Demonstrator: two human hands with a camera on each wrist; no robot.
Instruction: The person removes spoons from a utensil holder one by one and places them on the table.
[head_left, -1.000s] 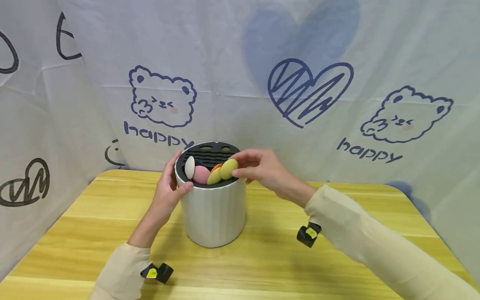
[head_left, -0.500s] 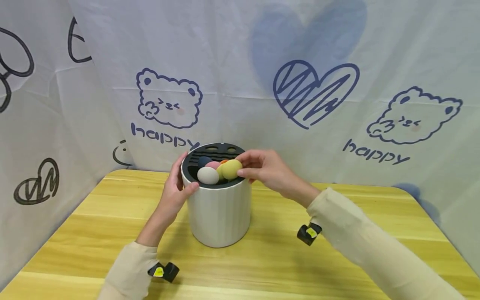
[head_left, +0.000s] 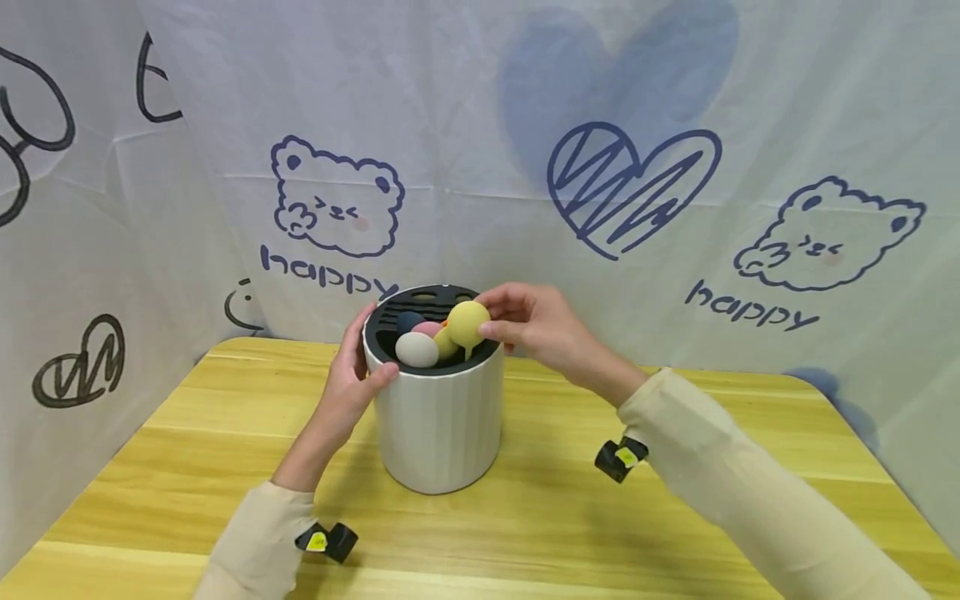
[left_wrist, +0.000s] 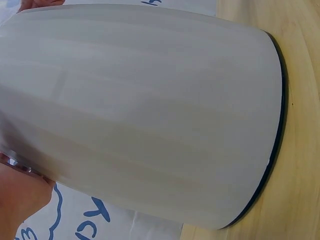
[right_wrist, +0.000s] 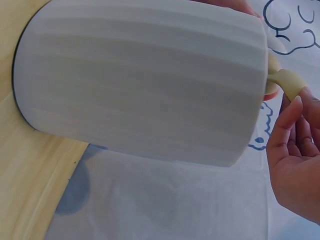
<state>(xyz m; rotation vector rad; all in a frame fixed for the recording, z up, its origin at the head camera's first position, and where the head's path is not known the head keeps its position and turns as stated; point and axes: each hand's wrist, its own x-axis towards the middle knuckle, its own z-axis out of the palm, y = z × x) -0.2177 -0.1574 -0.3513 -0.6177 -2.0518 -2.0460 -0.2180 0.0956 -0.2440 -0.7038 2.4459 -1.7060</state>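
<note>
My left hand (head_left: 351,375) grips the rim of a white fluted utensil holder (head_left: 438,433), thumb at the front and fingers round the far left side. Between thumb and fingers my right hand (head_left: 543,333) pinches a yellow spoon (head_left: 468,322) at its round head. That head is above the rim; its thin handle points down into the holder, lower part hidden. In the right wrist view the spoon (right_wrist: 290,82) sticks out past the rim. Beside it in the holder stand a white spoon (head_left: 417,350), a second yellow one (head_left: 444,344), a pink, a dark blue and a partly covered orange one.
The holder's black top (head_left: 416,307) has long slots and two oval holes at the back. It stands on a wooden table (head_left: 570,517), near the far edge. A white printed cloth (head_left: 480,225) hangs close behind. Each sleeve carries a black wrist camera (head_left: 621,458).
Over the last second the white spoon's head has turned to face front. The pinched yellow spoon has risen, and its handle now shows below the head. My left hand stays on the rim.
</note>
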